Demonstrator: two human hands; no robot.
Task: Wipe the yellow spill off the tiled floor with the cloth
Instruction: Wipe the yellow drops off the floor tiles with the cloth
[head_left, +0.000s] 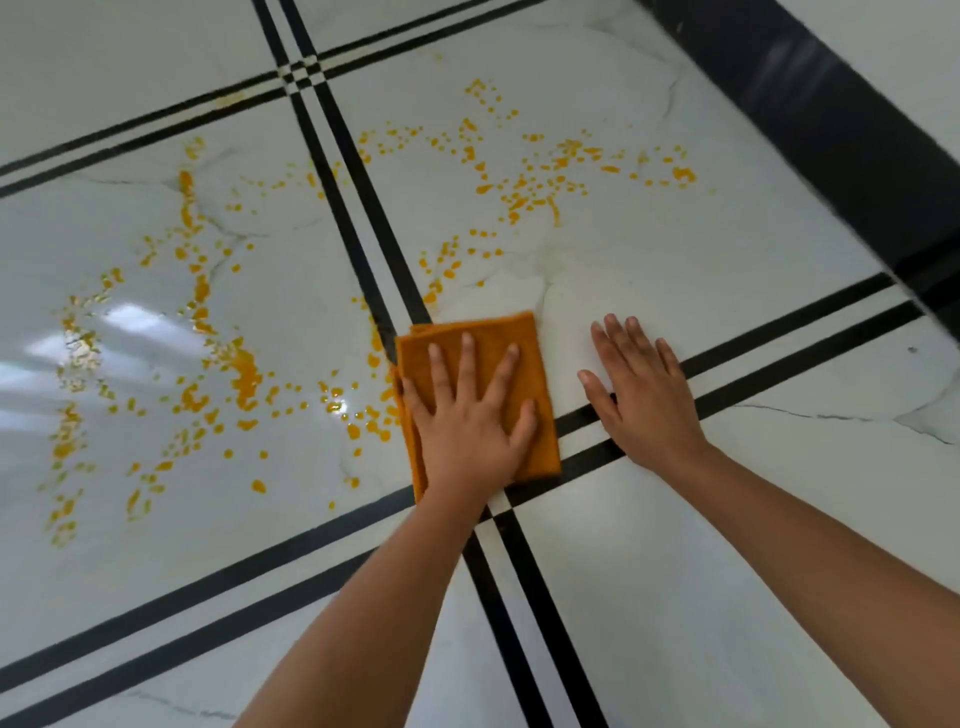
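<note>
**Wipe in hand, most of the spill outstanding**

Head view: left hand (470, 415) lies flat, fingers spread, pressing the folded cloth (480, 353) onto the floor (675, 571). Right hand (641, 387) rests open just right of the cloth, bracing. The spill (244, 374) spreads left of the cloth and beyond it. Judgement: next stroke should sweep left. The dark border (810, 119), well beyond the cloth, limits reach; elsewhere room is open.

The cloth (493, 353) is a plain orange-mustard; the spill (244, 374) is bright yellow-orange, scattered as many small drops and blotches. The floor (675, 597) tiles are glossy white marble with thin grey veins, crossed by paired black stripes (358, 208) forming a grid. A broad black band (831, 130) runs along the upper right
</note>
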